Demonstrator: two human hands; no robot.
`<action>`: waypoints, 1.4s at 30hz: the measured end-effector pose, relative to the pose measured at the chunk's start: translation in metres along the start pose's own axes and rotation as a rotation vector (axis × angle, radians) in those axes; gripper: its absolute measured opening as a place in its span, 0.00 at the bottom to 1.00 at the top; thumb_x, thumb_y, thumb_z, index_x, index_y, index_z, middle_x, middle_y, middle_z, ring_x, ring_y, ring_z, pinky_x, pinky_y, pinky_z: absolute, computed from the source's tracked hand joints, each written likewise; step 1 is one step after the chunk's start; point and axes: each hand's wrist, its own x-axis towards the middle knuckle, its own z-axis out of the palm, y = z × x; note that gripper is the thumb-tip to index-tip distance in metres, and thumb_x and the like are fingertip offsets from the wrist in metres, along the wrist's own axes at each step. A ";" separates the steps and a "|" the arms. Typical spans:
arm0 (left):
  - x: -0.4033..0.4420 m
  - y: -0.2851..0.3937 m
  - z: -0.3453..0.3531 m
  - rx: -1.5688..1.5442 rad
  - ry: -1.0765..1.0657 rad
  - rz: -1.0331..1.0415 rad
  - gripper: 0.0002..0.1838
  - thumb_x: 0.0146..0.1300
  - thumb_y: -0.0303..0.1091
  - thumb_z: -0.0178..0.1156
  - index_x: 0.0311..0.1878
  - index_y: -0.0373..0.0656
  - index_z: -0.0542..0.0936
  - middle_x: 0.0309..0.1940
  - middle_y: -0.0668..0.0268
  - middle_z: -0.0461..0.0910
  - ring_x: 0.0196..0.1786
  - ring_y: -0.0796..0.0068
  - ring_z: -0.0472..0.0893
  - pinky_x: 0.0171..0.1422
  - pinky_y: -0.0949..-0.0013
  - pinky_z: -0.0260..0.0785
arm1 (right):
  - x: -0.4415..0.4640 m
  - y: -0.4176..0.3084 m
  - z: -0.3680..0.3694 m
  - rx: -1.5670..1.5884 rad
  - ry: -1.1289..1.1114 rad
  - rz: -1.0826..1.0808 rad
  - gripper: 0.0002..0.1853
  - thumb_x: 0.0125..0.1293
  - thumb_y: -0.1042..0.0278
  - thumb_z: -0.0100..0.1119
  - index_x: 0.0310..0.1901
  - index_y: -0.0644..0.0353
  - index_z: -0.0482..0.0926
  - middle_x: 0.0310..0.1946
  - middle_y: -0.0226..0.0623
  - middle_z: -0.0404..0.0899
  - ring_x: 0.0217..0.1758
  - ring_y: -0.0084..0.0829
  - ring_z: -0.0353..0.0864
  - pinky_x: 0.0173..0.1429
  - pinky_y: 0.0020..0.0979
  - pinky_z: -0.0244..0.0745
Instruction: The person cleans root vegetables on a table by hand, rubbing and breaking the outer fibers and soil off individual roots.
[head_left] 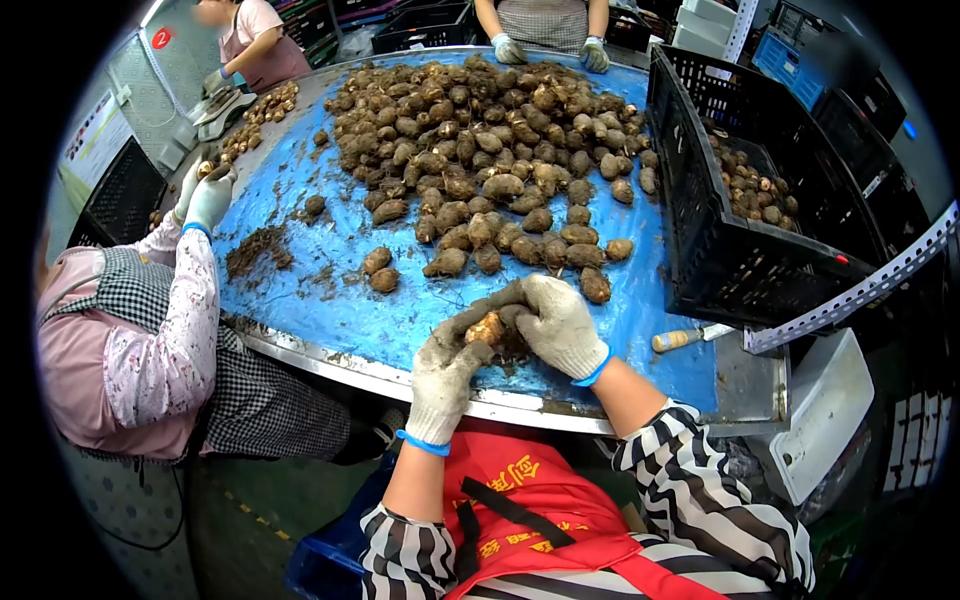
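Observation:
Both of my hands wear soiled white work gloves with blue bands at the wrists. Between them, over the front edge of the table, is a small taro [486, 329] with a pale brown, partly bare surface. My left hand [446, 368] has its fingers closed around the taro from the left. From the right, my right hand [558, 322] curls its dirty fingertips against the same taro. Dark crumbs lie just below them. Beyond my hands, a large heap of brown, soil-covered taros [490, 150] covers much of the blue sheet [350, 325].
A black crate [770, 255] with taros stands at the right. A knife [690, 337] with a wooden handle lies near the front right corner. A co-worker [150, 330] sits at the left; two more people stand behind the table. A scale [222, 115] is far left.

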 end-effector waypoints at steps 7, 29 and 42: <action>0.003 0.009 0.002 -0.243 -0.053 -0.031 0.27 0.69 0.28 0.63 0.67 0.25 0.70 0.60 0.50 0.78 0.59 0.60 0.82 0.59 0.60 0.80 | 0.006 0.004 -0.013 0.106 0.069 0.068 0.08 0.61 0.76 0.60 0.40 0.65 0.85 0.36 0.46 0.85 0.42 0.41 0.86 0.49 0.38 0.80; 0.134 0.203 -0.077 0.042 0.281 0.348 0.25 0.72 0.42 0.62 0.69 0.48 0.71 0.65 0.63 0.73 0.68 0.60 0.71 0.72 0.56 0.65 | 0.014 0.004 -0.021 0.050 0.364 -0.003 0.14 0.62 0.73 0.61 0.49 0.64 0.83 0.38 0.49 0.83 0.41 0.46 0.83 0.48 0.40 0.78; 0.010 0.017 0.019 0.309 0.132 -0.083 0.16 0.74 0.42 0.60 0.51 0.37 0.84 0.35 0.59 0.88 0.23 0.82 0.81 0.19 0.81 0.65 | 0.011 0.035 -0.043 -0.190 0.205 0.330 0.13 0.67 0.69 0.58 0.49 0.64 0.84 0.41 0.51 0.86 0.45 0.44 0.86 0.50 0.38 0.79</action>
